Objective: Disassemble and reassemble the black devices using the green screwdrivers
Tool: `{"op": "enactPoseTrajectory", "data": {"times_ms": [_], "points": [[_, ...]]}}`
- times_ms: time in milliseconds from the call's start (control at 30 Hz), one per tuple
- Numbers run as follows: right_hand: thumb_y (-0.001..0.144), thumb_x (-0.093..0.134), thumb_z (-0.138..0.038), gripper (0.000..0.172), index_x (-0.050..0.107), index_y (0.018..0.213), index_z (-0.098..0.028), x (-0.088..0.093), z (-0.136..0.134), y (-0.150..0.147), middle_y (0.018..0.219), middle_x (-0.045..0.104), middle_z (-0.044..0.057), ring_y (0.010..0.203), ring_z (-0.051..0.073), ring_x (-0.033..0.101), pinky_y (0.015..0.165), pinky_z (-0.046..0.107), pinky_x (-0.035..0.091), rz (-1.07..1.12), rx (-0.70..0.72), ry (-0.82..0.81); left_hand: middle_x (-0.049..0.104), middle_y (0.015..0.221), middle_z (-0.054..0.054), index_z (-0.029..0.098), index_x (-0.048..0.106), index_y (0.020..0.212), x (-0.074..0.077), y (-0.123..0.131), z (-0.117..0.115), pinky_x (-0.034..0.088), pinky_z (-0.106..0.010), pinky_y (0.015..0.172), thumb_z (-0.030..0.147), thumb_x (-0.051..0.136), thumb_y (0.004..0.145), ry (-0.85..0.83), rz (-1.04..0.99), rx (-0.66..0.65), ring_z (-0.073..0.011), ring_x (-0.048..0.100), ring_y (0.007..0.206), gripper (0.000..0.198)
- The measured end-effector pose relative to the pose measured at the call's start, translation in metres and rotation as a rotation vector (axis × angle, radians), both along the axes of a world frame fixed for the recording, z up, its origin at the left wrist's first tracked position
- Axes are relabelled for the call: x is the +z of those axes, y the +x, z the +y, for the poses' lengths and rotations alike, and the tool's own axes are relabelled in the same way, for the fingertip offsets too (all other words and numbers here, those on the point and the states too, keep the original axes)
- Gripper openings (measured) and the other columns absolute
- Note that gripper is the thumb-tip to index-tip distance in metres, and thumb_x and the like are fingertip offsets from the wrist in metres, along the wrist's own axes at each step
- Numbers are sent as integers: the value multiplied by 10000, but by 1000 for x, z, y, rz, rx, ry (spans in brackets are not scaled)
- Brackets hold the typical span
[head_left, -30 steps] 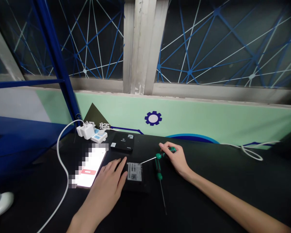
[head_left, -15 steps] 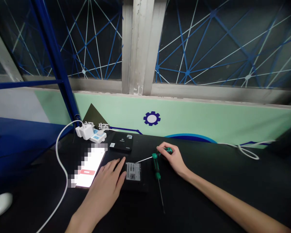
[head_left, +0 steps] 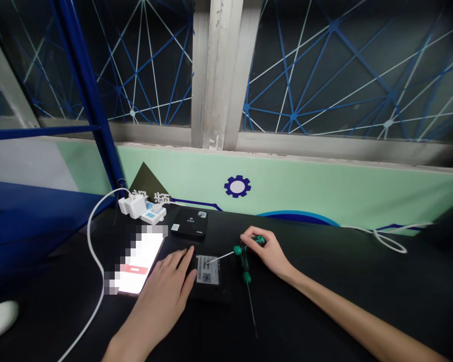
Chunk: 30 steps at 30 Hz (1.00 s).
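Note:
My left hand (head_left: 168,286) rests with fingers stretched out at the left edge of a flat black box (head_left: 223,289) that bears a white printed label (head_left: 207,270). My right hand (head_left: 268,254) is closed around the green-and-black handle of a screwdriver (head_left: 262,241). Its thin shaft points left, and the tip is over the label; whether it touches I cannot tell. A second green-and-black screwdriver (head_left: 245,271) lies on the table right of the box, its shaft toward me. The held screwdriver crosses just above the top of its handle.
Behind the box lies another black box (head_left: 190,223) with small stickers. A lit phone (head_left: 139,266) is left of my left hand. A white power strip (head_left: 153,213) with a charger (head_left: 133,205) and white cable (head_left: 91,241) stands by the wall. A white mouse (head_left: 2,319) sits far left.
The held screwdriver's tip has moved from the label's top edge down and left onto the middle of the label. My right hand has shifted slightly with it; my left hand stays in place.

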State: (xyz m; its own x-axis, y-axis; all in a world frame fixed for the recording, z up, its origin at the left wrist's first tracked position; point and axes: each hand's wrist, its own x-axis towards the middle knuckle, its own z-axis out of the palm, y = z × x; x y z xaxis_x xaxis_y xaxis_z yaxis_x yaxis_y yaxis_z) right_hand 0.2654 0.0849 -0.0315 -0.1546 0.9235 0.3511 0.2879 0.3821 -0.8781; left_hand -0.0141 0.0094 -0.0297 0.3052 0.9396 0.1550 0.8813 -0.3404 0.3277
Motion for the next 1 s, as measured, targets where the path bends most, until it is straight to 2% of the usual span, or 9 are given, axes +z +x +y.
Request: {"op": "enactPoseTrajectory", "data": {"times_ms": [167,400,700,1000], "points": [[835,683,-584,451,602,650,-180,1,1,-1,606,528,-17,544,119,441,539,261,368,37,-2,-65,521,1504,-96,229,387,1540,2,0,-2,430,-503,1096,489,255,1057,-5,-22,13,-295,480,1376,565],[803,699,-618,480,588,632,-183,3,1,0,598,520,-19,541,114,437,523,247,379,100,10,-148,513,1513,-101,235,382,1545,2,0,-3,418,-523,1105,527,276,1047,-21,-17,22,-315,454,1403,587],[791,729,-586,466,605,615,-173,0,3,3,597,525,-16,537,105,425,505,234,356,146,23,-176,487,1533,-104,235,353,1559,-3,-3,-2,410,-527,1111,600,297,1025,-18,-11,15,-327,422,1424,649],[816,716,-581,484,600,586,-171,-3,3,5,545,521,-16,478,95,388,467,244,307,142,67,-167,495,1525,-114,222,379,1547,-1,0,-2,419,-534,1107,581,270,1034,-31,-14,15,-328,439,1412,636]]}}
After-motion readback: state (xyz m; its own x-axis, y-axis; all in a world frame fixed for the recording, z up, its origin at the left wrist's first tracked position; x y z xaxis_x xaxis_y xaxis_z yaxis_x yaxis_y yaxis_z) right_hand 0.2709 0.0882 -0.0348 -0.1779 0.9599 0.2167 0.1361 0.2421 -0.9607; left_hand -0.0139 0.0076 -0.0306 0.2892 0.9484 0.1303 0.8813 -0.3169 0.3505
